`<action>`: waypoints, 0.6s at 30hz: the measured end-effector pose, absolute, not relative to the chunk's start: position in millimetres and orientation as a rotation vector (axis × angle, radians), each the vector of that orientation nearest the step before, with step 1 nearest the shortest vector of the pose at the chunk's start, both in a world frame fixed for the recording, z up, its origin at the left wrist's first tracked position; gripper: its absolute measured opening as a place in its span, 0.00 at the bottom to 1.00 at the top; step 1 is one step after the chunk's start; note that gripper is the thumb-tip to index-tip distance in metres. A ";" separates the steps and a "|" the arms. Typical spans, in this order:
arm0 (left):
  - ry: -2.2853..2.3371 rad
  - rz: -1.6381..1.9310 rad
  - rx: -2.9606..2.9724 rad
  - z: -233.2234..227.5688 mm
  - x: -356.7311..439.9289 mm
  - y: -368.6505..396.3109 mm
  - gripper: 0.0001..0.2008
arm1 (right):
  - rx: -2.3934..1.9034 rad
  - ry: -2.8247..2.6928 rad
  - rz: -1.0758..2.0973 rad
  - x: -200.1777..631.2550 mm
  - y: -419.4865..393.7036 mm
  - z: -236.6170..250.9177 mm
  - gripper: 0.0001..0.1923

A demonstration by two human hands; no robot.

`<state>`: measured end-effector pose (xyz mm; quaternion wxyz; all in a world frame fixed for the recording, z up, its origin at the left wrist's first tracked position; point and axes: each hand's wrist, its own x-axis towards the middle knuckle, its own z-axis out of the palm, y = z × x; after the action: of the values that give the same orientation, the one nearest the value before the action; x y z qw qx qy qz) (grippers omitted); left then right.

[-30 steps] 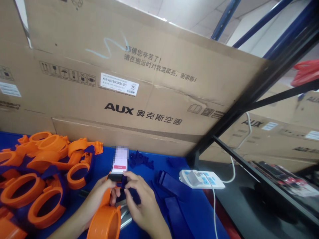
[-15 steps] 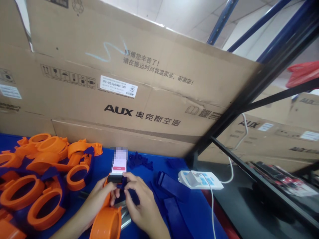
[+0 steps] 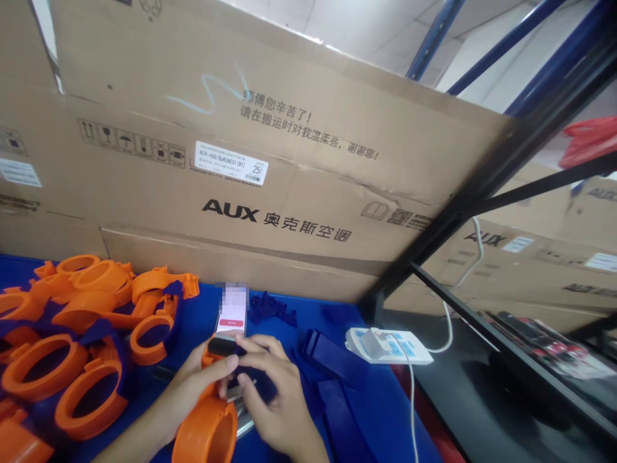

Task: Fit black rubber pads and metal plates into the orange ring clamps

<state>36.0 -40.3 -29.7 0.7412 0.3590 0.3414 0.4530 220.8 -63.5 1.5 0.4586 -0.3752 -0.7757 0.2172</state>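
My left hand (image 3: 195, 376) is wrapped around an orange plastic holder with a wide ring (image 3: 205, 434) at its near end. A black cylindrical piece (image 3: 222, 346) sits across the holder's far end. My right hand (image 3: 279, 392) meets the left there, its fingertips curled over the black piece and its thumb bent below. Whatever lies between the fingers is mostly hidden. Just beyond the hands a phone (image 3: 232, 315) with a lit screen and a red button lies on the blue tabletop (image 3: 301, 373).
Orange ring holders with dark blue parts (image 3: 43, 366) are heaped at the left. Small dark blue pieces (image 3: 272, 310) and long blue pieces (image 3: 332, 360) lie right of the phone. A white power strip (image 3: 388, 346) with a cable is farther right. A cardboard box (image 3: 289, 193) stands behind.
My right fingers have shifted up over the black piece, and my left thumb has moved right. The dark blue bit seen at the right fingertips is now covered. The view has shifted slightly.
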 end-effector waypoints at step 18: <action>0.533 0.909 0.973 -11.3 30.1 -52.0 0.36 | -0.877 -1.593 0.987 219.4 -60.9 -6.5 0.27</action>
<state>30.1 -52.0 -11.3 0.7537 0.4460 0.2443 0.4163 219.4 -60.9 -6.5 0.5109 -0.3644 -0.6619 0.4100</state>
